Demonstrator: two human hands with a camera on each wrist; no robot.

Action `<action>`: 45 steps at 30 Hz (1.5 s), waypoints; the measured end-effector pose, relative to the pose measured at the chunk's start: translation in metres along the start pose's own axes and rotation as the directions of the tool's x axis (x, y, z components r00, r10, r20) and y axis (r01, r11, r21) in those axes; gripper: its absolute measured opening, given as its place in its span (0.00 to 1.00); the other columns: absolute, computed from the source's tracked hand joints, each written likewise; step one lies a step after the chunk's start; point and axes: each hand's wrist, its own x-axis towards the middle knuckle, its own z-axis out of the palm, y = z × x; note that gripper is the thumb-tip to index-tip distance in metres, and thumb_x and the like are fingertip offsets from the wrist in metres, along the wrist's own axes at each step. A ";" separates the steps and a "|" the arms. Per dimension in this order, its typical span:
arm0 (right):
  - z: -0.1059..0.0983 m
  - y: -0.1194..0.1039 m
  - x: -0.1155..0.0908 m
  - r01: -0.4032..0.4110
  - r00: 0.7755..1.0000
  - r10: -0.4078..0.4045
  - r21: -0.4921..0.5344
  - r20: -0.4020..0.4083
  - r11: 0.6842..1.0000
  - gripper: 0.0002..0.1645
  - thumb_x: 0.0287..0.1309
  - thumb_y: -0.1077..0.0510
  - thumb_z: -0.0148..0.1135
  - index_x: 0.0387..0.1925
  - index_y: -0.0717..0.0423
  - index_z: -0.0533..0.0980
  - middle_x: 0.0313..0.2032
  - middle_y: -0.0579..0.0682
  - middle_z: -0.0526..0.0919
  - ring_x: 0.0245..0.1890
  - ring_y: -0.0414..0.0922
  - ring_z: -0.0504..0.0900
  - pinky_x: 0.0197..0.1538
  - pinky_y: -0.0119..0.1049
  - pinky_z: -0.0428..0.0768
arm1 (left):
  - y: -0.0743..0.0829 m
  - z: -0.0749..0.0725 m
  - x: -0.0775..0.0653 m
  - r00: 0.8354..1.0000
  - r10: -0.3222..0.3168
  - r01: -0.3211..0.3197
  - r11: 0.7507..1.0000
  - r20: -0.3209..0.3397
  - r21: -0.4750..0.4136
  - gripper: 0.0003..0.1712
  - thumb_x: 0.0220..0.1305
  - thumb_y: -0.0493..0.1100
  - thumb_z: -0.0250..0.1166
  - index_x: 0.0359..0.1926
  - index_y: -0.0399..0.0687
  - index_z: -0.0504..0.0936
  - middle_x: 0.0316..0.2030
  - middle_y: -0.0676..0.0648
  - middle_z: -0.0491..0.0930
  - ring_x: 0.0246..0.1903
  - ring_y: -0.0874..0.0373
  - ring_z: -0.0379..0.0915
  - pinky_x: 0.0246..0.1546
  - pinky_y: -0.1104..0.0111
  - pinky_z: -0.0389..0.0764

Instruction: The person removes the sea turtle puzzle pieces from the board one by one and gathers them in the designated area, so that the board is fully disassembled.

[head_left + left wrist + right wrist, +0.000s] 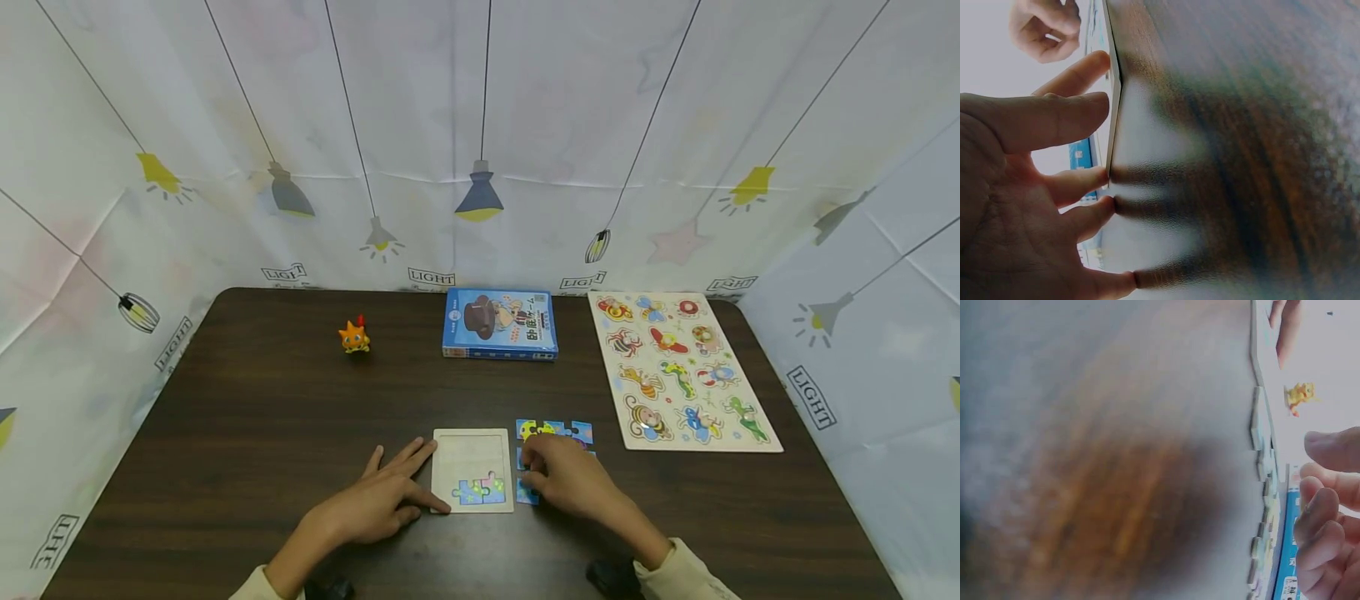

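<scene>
A light wooden puzzle tray (471, 454) lies near the table's front edge. Two joined jigsaw pieces (471, 494), blue and pink, sit at its lower right. My left hand (378, 502) spreads its fingers along the tray's left side, with fingertips touching its edge and the table. Over the loose jigsaw pieces (582, 431) just right of the tray, my right hand (573, 479) hovers and partly covers them. In the right wrist view, thumb and forefinger of the right hand (1332, 506) stand apart, the other fingers loosely curled, and nothing shows between them.
A blue box (498, 325) stands at the back of the table, with a small orange spiky figurine (354, 337) to its left. At the right lies a white board with cartoon insect pictures (678, 371). A printed curtain (540, 100) hangs behind the table.
</scene>
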 end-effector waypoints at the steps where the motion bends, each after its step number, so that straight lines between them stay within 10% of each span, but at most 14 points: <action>1: -0.001 -0.001 0.001 0.008 1.000 -0.008 0.003 -0.013 1.000 0.10 0.55 0.62 0.76 0.31 0.51 0.79 0.25 0.38 0.75 0.26 0.36 0.71 0.29 0.33 0.72 | 0.000 0.000 0.000 1.000 -0.001 0.001 1.000 0.001 0.001 0.23 0.71 0.36 0.64 0.56 0.72 0.87 0.80 0.41 0.48 0.79 0.40 0.34 0.67 0.26 0.33; 9: 0.008 -0.024 0.011 0.260 0.966 -0.259 -0.132 0.025 0.956 0.13 0.58 0.61 0.74 0.46 0.57 0.84 0.42 0.50 0.81 0.42 0.47 0.77 0.45 0.45 0.80 | -0.001 -0.002 -0.001 1.000 0.002 -0.002 1.000 0.007 0.011 0.23 0.71 0.37 0.64 0.56 0.73 0.87 0.80 0.41 0.47 0.79 0.41 0.33 0.66 0.25 0.34; 16: 0.030 -0.048 0.021 0.351 0.934 -0.317 -0.265 0.163 0.898 0.14 0.58 0.57 0.75 0.46 0.54 0.84 0.38 0.47 0.78 0.36 0.42 0.75 0.35 0.32 0.77 | -0.002 -0.001 0.000 1.000 0.021 -0.021 1.000 0.002 -0.002 0.23 0.71 0.36 0.64 0.57 0.72 0.87 0.80 0.41 0.47 0.79 0.40 0.33 0.66 0.25 0.34; 45: 0.041 -0.049 0.026 0.181 0.969 -0.192 0.086 0.155 0.980 0.17 0.54 0.65 0.75 0.38 0.50 0.74 0.32 0.41 0.75 0.29 0.36 0.70 0.33 0.30 0.72 | 0.000 -0.002 0.001 1.000 0.007 -0.007 1.000 0.017 -0.018 0.21 0.71 0.37 0.64 0.56 0.68 0.87 0.81 0.42 0.46 0.79 0.40 0.32 0.67 0.26 0.33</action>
